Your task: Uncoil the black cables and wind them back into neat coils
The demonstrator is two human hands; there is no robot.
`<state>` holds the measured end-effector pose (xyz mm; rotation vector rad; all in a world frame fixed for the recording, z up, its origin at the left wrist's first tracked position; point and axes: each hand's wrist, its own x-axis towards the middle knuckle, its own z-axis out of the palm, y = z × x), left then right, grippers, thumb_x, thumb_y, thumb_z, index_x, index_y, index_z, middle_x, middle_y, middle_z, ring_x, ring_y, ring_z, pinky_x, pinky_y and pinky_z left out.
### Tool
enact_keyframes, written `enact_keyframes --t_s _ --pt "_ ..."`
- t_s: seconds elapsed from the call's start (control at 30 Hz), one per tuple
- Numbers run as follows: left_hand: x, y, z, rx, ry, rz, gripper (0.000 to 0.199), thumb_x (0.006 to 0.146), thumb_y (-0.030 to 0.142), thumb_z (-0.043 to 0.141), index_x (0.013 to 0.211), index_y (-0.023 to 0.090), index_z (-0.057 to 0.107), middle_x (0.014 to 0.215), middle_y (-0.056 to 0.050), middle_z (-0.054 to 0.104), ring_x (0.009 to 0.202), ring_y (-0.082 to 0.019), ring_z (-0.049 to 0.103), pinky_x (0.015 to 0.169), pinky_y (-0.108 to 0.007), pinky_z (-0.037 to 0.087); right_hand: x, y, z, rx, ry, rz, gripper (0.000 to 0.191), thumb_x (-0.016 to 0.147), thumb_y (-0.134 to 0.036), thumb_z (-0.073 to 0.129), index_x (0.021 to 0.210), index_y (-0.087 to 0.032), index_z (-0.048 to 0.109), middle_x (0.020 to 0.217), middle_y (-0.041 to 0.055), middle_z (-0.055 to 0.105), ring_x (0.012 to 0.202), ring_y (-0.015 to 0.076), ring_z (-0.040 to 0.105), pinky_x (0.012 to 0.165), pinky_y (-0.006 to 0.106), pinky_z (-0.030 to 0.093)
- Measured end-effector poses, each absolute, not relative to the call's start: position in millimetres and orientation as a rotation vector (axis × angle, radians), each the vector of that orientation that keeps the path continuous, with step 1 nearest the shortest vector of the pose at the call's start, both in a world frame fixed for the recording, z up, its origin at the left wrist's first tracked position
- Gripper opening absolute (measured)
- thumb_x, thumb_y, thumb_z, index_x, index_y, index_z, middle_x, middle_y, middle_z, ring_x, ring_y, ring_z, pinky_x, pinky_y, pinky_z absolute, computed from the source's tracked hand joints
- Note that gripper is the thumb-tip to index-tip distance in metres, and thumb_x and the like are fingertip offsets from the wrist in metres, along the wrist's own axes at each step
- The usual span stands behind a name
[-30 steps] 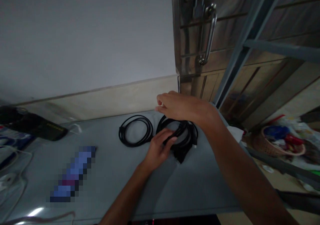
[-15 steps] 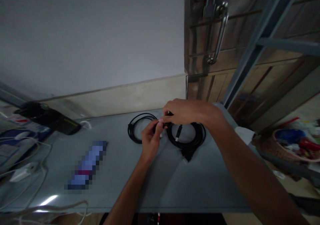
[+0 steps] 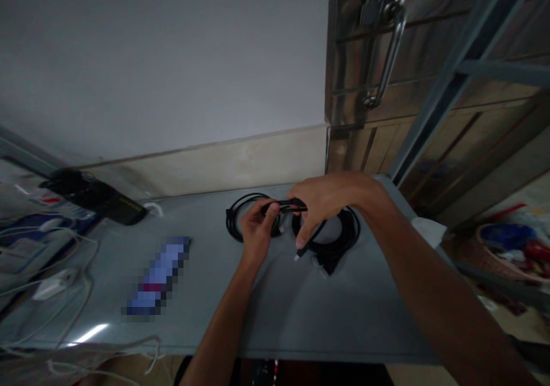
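Observation:
Black cable is pinched between thumb and fingers of my left hand (image 3: 259, 220), over a thin coil (image 3: 234, 225) near the back of the grey table. My right hand (image 3: 315, 205), its thumb pointing down, is closed on the same black cable just to the right. A cable plug (image 3: 302, 252) with a light metal tip hangs by my right thumb. Below and behind my right hand lies a thicker black coil (image 3: 350, 231), with dark connectors (image 3: 329, 263) at its front edge.
On the grey table (image 3: 206, 317) lie a phone with a blurred screen (image 3: 158, 277), a black bottle (image 3: 98, 197) and white cords (image 3: 88, 283) at the left. A white object (image 3: 429, 231) sits near the right edge; beyond it stands a filled basket (image 3: 494, 260).
My hands have moved slightly apart, and a length of black cable now shows between them. My right thumb has dropped beside a plug. The view has shifted a little.

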<state>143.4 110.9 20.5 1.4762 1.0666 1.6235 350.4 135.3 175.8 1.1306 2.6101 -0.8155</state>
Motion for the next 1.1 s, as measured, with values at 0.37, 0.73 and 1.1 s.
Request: enact_keyframes --t_s 0.37,0.73,1.1 --pt "148.4 109.6 21.4 1.626 0.997 1.535 0.043 0.103 0.059 0.072 0.127 0.023 0.076 0.128 -0.012 0.079 0.123 -0.027 0.073 0.111 -0.042 0.055 346.7 142.3 169.4 1.187 2.652 -0.943 0.057 0.115 -0.057 0.052 0.087 -0.013 0.075 0.066 0.0036 0.067 0.056 0.0151 0.056 0.057 0.029 0.035" --pt "152.0 107.1 15.4 1.568 1.002 1.484 0.045 0.102 0.061 0.073 0.127 0.024 0.068 0.131 -0.014 0.075 0.118 -0.025 0.074 0.102 -0.042 0.060 360.0 118.5 219.4 2.189 3.084 -0.454 0.058 0.124 -0.052 0.027 0.113 -0.013 0.069 0.089 0.0062 0.065 0.084 0.0180 0.065 0.075 0.027 0.040" --pt "142.7 112.6 31.5 1.125 0.612 1.602 0.043 0.091 0.065 0.085 0.098 0.023 0.076 0.081 0.000 0.075 0.066 -0.013 0.068 0.067 -0.028 0.059 274.8 129.5 158.7 2.036 3.077 -0.433 0.043 0.125 -0.044 0.026 0.137 -0.013 0.054 0.108 0.0156 0.077 0.099 0.0266 0.075 0.081 0.033 0.050"
